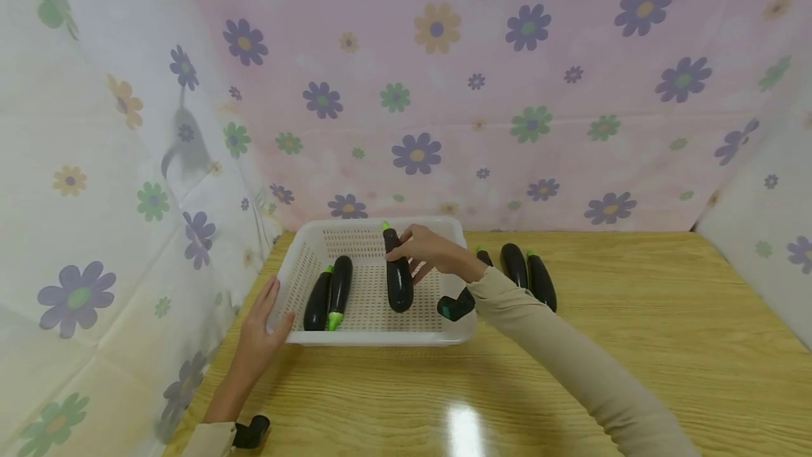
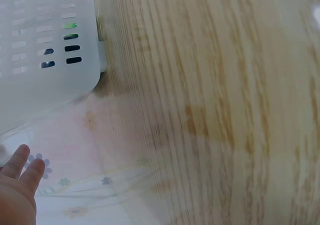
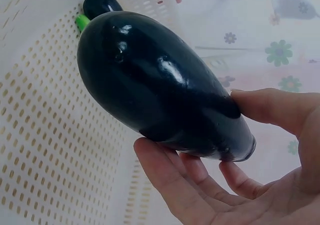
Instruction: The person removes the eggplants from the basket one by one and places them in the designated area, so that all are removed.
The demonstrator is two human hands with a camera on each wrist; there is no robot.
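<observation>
Right hand [image 1: 428, 247]'s pinching an eggplant [image 1: 400, 282], green stem [image 1: 385, 226] visible only on head cam. Left hand [image 1: 256, 333]'s straight-fingered against the basket [image 1: 380, 338]. Sleeve [image 1: 558, 344] partly blocks the loose eggplants [image 1: 542, 284].

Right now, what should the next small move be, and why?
Probably lower the held eggplant into the white basket: the right hand holds it over a bare stretch there, and two eggplants lie clear of it to the left.
</observation>
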